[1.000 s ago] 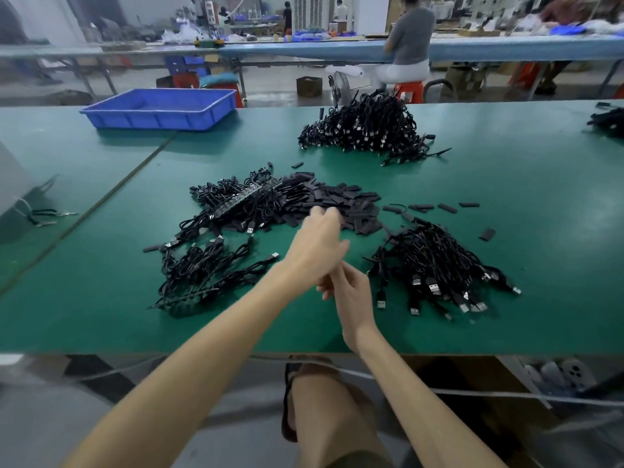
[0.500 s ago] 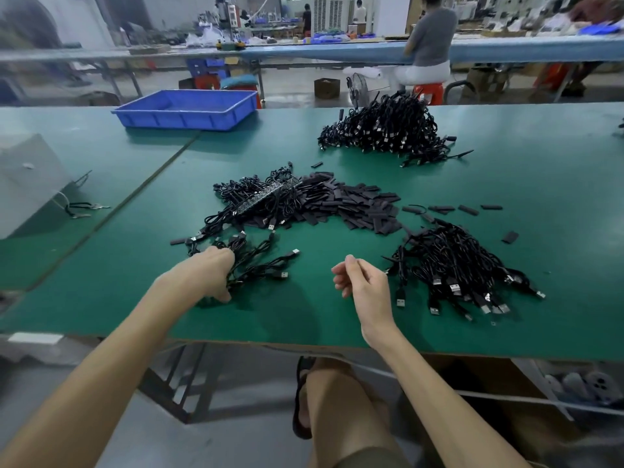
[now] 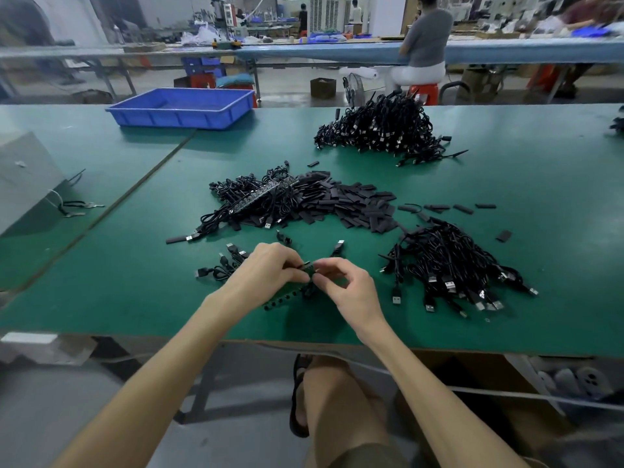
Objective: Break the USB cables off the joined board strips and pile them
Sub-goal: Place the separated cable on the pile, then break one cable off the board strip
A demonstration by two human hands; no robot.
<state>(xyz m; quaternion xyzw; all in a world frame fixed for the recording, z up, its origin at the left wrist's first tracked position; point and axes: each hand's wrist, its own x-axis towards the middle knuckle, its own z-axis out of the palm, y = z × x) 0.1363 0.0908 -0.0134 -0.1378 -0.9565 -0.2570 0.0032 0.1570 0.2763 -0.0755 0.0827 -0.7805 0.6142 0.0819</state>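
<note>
My left hand (image 3: 266,271) grips a green board strip (image 3: 287,293) with black USB cables (image 3: 223,265) trailing off to its left, near the table's front edge. My right hand (image 3: 347,288) pinches the strip's upper end, fingertips almost meeting those of the left hand. To the right lies a pile of separated cables (image 3: 449,265). In the middle of the table, more joined strips with cables (image 3: 256,201) lie against a heap of black sleeve pieces (image 3: 351,204).
A bigger cable heap (image 3: 381,128) sits at the far side of the green table (image 3: 540,197). A blue tray (image 3: 182,108) stands at the back left, a grey box (image 3: 23,177) at the left edge. Loose black pieces (image 3: 452,208) are scattered right of centre.
My left hand lifted a strip with cables from the left bunch and brought it to the centre. My right hand closed in and now pinches the strip's end.
</note>
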